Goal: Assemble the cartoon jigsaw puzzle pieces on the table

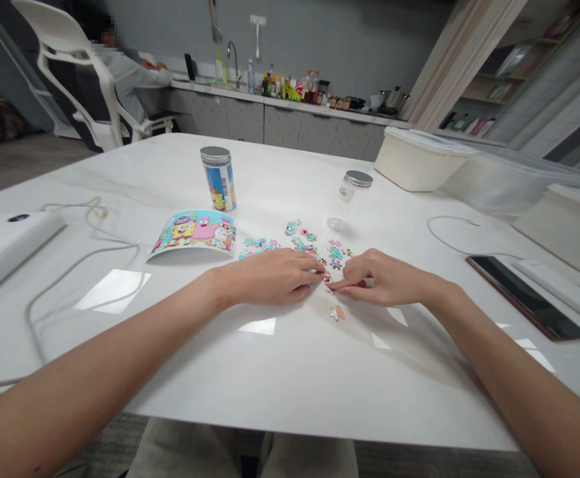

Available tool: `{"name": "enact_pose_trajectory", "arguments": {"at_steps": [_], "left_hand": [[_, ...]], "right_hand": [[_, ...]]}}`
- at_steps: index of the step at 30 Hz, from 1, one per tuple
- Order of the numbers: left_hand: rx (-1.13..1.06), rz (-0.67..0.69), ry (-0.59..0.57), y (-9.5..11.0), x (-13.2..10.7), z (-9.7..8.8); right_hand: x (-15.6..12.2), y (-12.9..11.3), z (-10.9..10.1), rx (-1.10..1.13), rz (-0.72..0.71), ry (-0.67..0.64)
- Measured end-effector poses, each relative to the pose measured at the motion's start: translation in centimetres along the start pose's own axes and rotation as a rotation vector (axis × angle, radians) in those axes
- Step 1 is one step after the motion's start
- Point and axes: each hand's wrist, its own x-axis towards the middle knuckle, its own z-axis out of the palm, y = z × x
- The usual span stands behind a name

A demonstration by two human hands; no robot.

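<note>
My left hand (270, 277) and my right hand (384, 279) lie on the white table (270, 372) with their fingertips meeting over tiny jigsaw pieces. A small piece (326, 279) sits at my right index fingertip, and my left fingertips curl in beside it. Several more colourful jigsaw pieces (307, 242) lie scattered just beyond my fingers, and a few loose ones (337, 313) sit just below them. To the left lies a curled cartoon picture card (193, 232). Farther back stand a blue cylindrical tin (219, 179) and a small clear jar with a grey lid (356, 186).
A white power bank (14, 245) and a cable lie at the left, with a dark phone (526, 295) at the right. White storage boxes (417, 159) stand at the far right. Behind the table, a person (131, 83) sits in a white chair by a kitchen counter (290, 103).
</note>
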Motion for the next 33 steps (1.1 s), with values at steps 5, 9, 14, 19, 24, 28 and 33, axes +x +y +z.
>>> {"name": "enact_pose_trajectory", "arguments": {"at_steps": [5, 9, 14, 19, 24, 28, 33], "left_hand": [[0.011, 0.005, -0.005, 0.18, 0.10, -0.22], [0.008, -0.006, -0.009, 0.33, 0.18, -0.44], [-0.022, -0.008, -0.002, 0.21, 0.17, -0.34], [-0.019, -0.006, -0.006, 0.03, 0.12, -0.09], [-0.027, 0.014, 0.022, -0.05, 0.04, 0.00], [-0.015, 0.044, 0.029, 0.01, 0.11, 0.04], [-0.019, 0.046, 0.043, 0.19, 0.14, 0.20]], "right_hand": [[0.11, -0.09, 0.05, -0.026, 0.000, -0.009], [0.13, -0.23, 0.06, -0.051, 0.006, 0.002], [0.04, -0.10, -0.02, -0.024, 0.004, 0.009], [0.06, -0.16, -0.13, 0.056, 0.055, -0.019], [0.08, -0.09, -0.19, 0.088, 0.087, 0.088], [0.16, 0.48, -0.18, 0.003, 0.172, 0.152], [0.34, 0.76, -0.07, -0.149, 0.229, 0.146]]}}
